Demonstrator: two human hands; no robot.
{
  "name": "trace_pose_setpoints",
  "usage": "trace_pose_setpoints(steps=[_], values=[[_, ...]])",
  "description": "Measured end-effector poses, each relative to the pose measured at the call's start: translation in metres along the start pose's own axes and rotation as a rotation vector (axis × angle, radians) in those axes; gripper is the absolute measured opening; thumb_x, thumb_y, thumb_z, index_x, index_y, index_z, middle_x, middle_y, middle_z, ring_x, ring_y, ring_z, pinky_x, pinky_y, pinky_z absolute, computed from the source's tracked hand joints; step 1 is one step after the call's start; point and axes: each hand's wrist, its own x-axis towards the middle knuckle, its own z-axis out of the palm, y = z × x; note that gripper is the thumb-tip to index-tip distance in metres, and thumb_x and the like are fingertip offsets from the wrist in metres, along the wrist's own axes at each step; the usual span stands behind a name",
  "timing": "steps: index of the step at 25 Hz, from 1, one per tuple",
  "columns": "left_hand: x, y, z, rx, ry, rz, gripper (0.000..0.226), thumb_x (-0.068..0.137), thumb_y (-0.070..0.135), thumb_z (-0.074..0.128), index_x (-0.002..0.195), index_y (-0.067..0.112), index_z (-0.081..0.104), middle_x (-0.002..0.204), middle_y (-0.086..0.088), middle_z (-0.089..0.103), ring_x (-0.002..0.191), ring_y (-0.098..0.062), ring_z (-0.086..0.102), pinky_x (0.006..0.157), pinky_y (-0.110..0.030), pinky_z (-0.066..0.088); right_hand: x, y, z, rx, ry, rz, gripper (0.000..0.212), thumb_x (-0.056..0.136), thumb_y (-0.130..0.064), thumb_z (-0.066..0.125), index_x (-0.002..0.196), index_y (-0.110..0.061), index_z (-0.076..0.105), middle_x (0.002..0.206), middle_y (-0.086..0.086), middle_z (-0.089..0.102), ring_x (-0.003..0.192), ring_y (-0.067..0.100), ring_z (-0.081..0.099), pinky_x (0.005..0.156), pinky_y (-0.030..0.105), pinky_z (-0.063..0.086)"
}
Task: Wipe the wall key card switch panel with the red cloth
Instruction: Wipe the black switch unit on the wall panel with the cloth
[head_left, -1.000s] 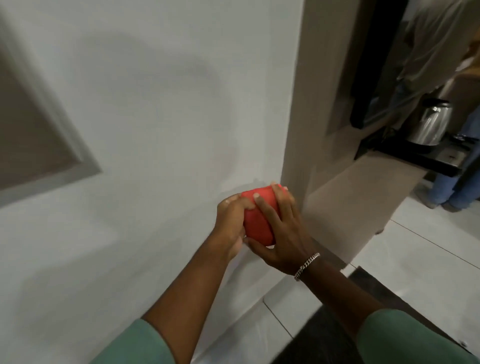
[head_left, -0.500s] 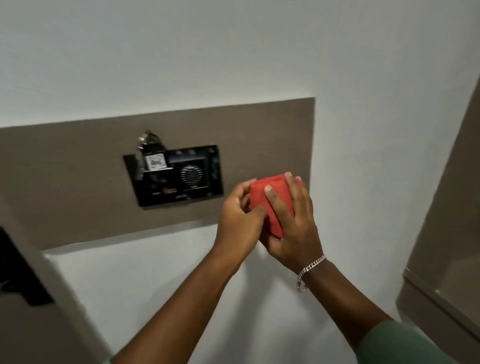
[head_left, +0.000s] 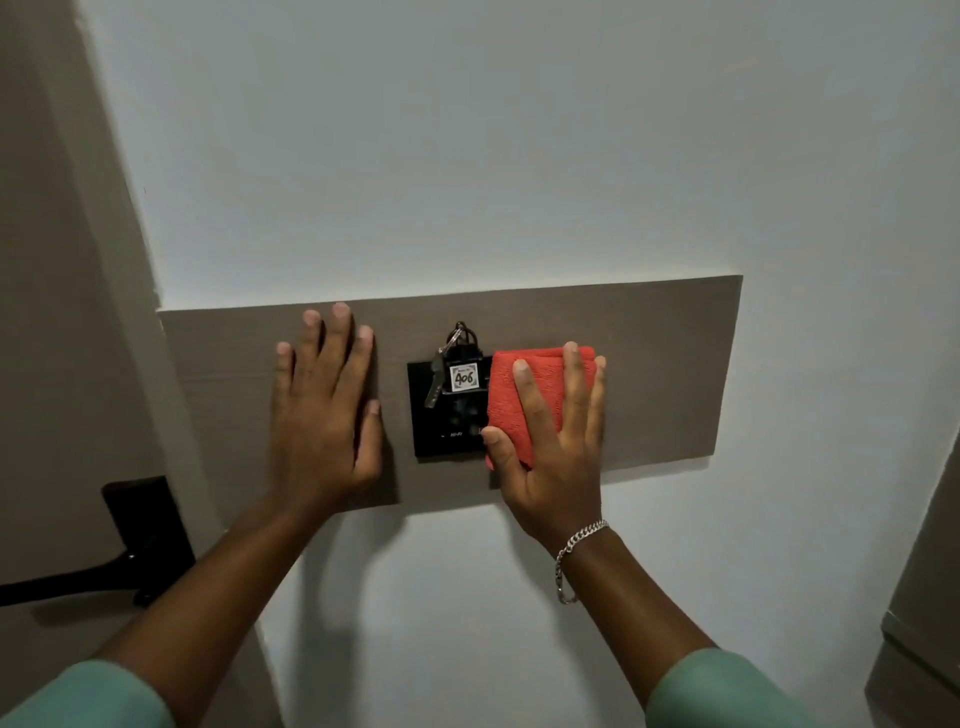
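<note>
Two hands engaged: left hand (head_left: 324, 410) spread flat at nine o'clock, right hand (head_left: 553, 441) pressing red cloth (head_left: 524, 395) on switch panel (head_left: 431, 431); recommend firm strokes avoiding keys (head_left: 457, 358).

dim, even indoor light; soft shadows below hands (head_left: 332, 415) on wall (head_left: 467, 156); wide-angle bending at edges.

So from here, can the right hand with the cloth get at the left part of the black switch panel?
Probably yes. The right hand presses the red cloth on the panel's right side; only the hanging key tag and keys stand in the way.
</note>
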Motion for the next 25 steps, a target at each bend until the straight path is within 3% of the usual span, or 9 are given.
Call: trace_pose_setpoints(steps=[2,4,14,18,21,25], values=[[-0.006,-0.012,0.013,0.235,-0.009,0.079,0.070,0.092,0.031,0.040,0.154,0.004,0.026,0.163,-0.017,0.019,0.153,-0.033,0.009,0.124,-0.052,0.007,-0.001,0.010,0.002,-0.022,0.034,-0.019,0.055,0.098,-0.053,0.045,0.147,-0.027,0.039,0.162,0.022,0.025,0.153,0.048,0.013,0.117,0.067,0.028],[-0.005,-0.015,0.021,0.311,0.030,0.089,0.072,0.094,0.039,0.036,0.156,0.006,0.021,0.164,-0.016,0.015,0.153,-0.032,0.007,0.125,-0.051,0.003,0.003,0.011,0.008,-0.001,0.086,0.042,0.055,0.096,-0.050,0.048,0.146,-0.029,0.040,0.162,0.021,0.026,0.154,0.045,0.013,0.117,0.067,0.027],[-0.006,-0.016,0.028,0.328,0.118,0.108,0.072,0.094,0.040,0.038,0.156,0.006,0.021,0.163,-0.016,0.015,0.153,-0.034,0.009,0.124,-0.051,0.002,0.008,0.003,0.019,0.093,0.166,0.096,0.049,0.095,-0.046,0.053,0.142,-0.033,0.047,0.161,0.015,0.030,0.154,0.040,0.015,0.119,0.062,0.027],[-0.005,-0.015,0.027,0.324,0.130,0.107,0.072,0.094,0.039,0.040,0.155,0.005,0.023,0.162,-0.016,0.016,0.151,-0.037,0.013,0.124,-0.051,0.001,0.004,0.014,0.012,0.064,0.149,-0.001,0.045,0.094,-0.040,0.055,0.138,-0.029,0.051,0.158,0.018,0.036,0.152,0.043,0.019,0.119,0.061,0.028],[-0.005,-0.014,0.027,0.331,0.126,0.109,0.072,0.094,0.039,0.039,0.155,0.005,0.022,0.162,-0.016,0.015,0.151,-0.037,0.013,0.124,-0.051,0.001,0.012,0.007,0.018,0.121,0.196,0.109,0.044,0.095,-0.041,0.053,0.138,-0.030,0.053,0.159,0.015,0.035,0.153,0.041,0.018,0.118,0.061,0.028],[-0.005,-0.015,0.027,0.347,0.127,0.112,0.072,0.094,0.039,0.039,0.156,0.006,0.021,0.163,-0.016,0.015,0.152,-0.037,0.012,0.124,-0.050,0.000,0.006,0.014,0.016,0.075,0.157,-0.031,0.044,0.095,-0.041,0.053,0.137,-0.029,0.052,0.156,0.017,0.038,0.151,0.045,0.021,0.119,0.060,0.029]])
